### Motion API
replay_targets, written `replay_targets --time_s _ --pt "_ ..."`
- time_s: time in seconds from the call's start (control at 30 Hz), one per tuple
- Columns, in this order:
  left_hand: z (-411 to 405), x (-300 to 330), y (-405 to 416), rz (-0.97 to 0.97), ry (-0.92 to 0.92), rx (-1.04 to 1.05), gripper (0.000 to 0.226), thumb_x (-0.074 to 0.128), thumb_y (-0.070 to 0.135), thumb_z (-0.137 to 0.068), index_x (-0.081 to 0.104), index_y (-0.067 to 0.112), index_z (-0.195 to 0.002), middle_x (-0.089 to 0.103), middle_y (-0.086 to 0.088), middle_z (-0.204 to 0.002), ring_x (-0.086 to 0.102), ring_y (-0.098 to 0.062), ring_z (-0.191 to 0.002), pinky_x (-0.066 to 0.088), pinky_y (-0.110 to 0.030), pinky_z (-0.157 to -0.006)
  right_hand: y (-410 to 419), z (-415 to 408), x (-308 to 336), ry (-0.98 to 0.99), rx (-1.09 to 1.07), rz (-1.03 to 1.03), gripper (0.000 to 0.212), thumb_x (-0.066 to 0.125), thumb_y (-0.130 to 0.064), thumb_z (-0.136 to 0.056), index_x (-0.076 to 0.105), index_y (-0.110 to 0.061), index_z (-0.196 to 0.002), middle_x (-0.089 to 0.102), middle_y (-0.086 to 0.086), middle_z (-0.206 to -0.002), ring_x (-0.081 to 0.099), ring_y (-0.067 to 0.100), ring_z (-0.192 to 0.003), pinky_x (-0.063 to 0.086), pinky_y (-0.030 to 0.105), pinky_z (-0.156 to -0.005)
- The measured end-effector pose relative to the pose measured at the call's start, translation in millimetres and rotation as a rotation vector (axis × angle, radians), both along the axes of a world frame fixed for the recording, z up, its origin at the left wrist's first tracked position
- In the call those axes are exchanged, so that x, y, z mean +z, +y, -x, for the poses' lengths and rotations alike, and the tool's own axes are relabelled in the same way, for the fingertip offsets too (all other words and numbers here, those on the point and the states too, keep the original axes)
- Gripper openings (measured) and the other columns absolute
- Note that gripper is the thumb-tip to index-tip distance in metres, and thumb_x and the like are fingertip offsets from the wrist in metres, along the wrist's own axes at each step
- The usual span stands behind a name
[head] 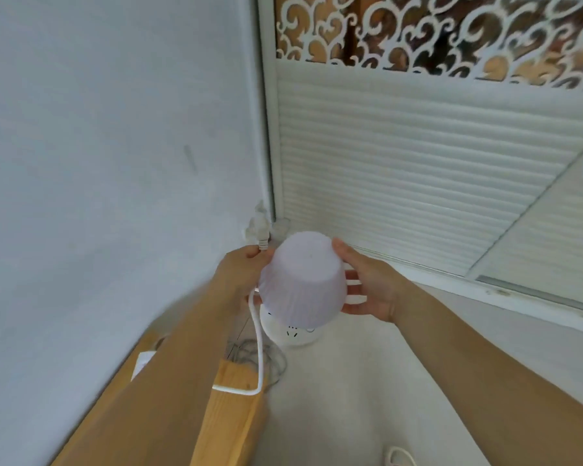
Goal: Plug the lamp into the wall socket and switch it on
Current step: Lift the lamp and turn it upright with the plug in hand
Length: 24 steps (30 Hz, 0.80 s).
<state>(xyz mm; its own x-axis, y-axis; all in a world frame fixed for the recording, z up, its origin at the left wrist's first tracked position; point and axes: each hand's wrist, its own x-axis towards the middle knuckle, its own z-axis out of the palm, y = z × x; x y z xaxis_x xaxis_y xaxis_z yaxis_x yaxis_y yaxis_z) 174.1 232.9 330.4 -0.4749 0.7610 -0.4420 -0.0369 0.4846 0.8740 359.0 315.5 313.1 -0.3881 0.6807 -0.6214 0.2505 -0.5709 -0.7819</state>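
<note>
A small lamp with a pale ribbed shade [303, 284] sits tilted between my hands, above its round white base [295, 334]. My right hand [367, 287] cups the shade's right side with fingers spread. Partly hidden behind the shade's left side, my left hand [239, 274] is closed on the lamp's white cord [259, 348]. The plug [262, 243] sticks out at its fingertips. Just above the plug, in the corner of the grey wall, is a blurred white socket fitting [258, 223]. I cannot tell whether the plug touches it.
A light wooden beam [229, 422] runs under my left forearm along the wall. Grey cables [249, 354] lie coiled beside the lamp base. A white slatted panel [401, 156] with scrollwork above closes the back. Another white cable loop [399, 457] lies on the pale surface at the bottom.
</note>
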Motion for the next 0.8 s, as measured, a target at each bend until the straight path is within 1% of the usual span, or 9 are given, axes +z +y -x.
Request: replay_targets --time_s 0.07,0.1,0.17,0.23,0.33,0.47,0.53,0.63,0.8 --pt "-39 6 22 -0.022 -0.037 -0.089 0.016 0.056 0.028 -0.088 0.069 0.019 -0.089 0.065 -0.001 -0.081 0.06 -0.016 -0.067 0.054 -0.025 -0.045 6 -45 5 0.01 -0.103 -0.012 0.043 0.067 -0.064 -0.07 0.07 -0.028 -0.093 0.067 0.001 -0.101 0.064 0.022 -0.091 0.055 0.038 -0.073" --pt "-58 9 32 -0.028 -0.045 -0.129 0.018 0.055 0.028 -0.089 0.069 0.018 -0.093 0.065 -0.001 -0.082 0.06 -0.016 -0.068 0.053 -0.023 -0.043 9 -65 6 0.021 -0.143 -0.02 0.044 0.067 -0.064 -0.069 0.07 -0.028 -0.094 0.067 0.0 -0.101 0.064 0.022 -0.091 0.055 0.038 -0.073" --pt "-100 14 53 -0.036 -0.051 -0.213 0.02 0.054 0.028 -0.09 0.068 0.018 -0.099 0.065 0.0 -0.084 0.06 -0.016 -0.07 0.053 -0.025 -0.046 15 -111 9 0.034 -0.232 -0.024 0.048 0.068 -0.065 -0.066 0.071 -0.027 -0.095 0.068 0.0 -0.102 0.065 0.022 -0.091 0.055 0.039 -0.074" --pt "-141 18 71 -0.042 -0.051 -0.283 0.019 0.053 0.027 -0.09 0.068 0.018 -0.099 0.064 0.002 -0.081 0.059 -0.015 -0.068 0.054 -0.025 -0.048 18 -154 12 0.037 -0.3 -0.024 0.051 0.068 -0.066 -0.066 0.07 -0.026 -0.099 0.068 0.001 -0.103 0.066 0.022 -0.092 0.055 0.039 -0.074" --pt "-216 23 102 -0.047 -0.024 -0.407 0.017 0.052 0.026 -0.091 0.066 0.017 -0.096 0.061 0.001 -0.075 0.056 -0.014 -0.062 0.054 -0.022 -0.045 24 -231 16 0.059 -0.416 -0.023 0.051 0.068 -0.064 -0.068 0.07 -0.024 -0.101 0.068 0.001 -0.103 0.066 0.022 -0.089 0.055 0.037 -0.069" --pt "-338 26 140 -0.047 0.01 -0.559 0.015 0.053 0.027 -0.091 0.066 0.019 -0.088 0.061 0.0 -0.077 0.056 -0.016 -0.065 0.055 -0.031 -0.058 28 -351 22 0.075 -0.556 -0.029 0.048 0.067 -0.063 -0.071 0.07 -0.023 -0.098 0.068 0.003 -0.1 0.066 0.023 -0.087 0.055 0.036 -0.065" --pt "-406 25 154 -0.051 0.003 -0.633 0.017 0.053 0.027 -0.09 0.067 0.017 -0.092 0.062 0.0 -0.078 0.057 -0.016 -0.065 0.055 -0.031 -0.059 27 -417 24 0.081 -0.637 -0.03 0.049 0.067 -0.063 -0.071 0.069 -0.022 -0.098 0.067 0.003 -0.101 0.065 0.023 -0.088 0.055 0.037 -0.067" --pt "-500 25 168 -0.038 -0.015 -0.748 0.021 0.054 0.027 -0.089 0.068 0.013 -0.098 0.062 -0.002 -0.081 0.057 -0.019 -0.07 0.056 -0.036 -0.066 19 -505 28 0.056 -0.742 -0.041 0.05 0.067 -0.064 -0.07 0.07 -0.023 -0.098 0.067 0.003 -0.103 0.066 0.023 -0.089 0.056 0.037 -0.068" --pt "-651 32 181 -0.041 -0.044 -0.965 0.02 0.056 0.027 -0.087 0.069 0.015 -0.096 0.062 -0.001 -0.079 0.058 -0.019 -0.07 0.057 -0.036 -0.065 -3 -641 38 0.01 -0.952 -0.056 0.049 0.067 -0.064 -0.069 0.071 -0.023 -0.094 0.068 0.001 -0.1 0.065 0.021 -0.089 0.054 0.035 -0.066"
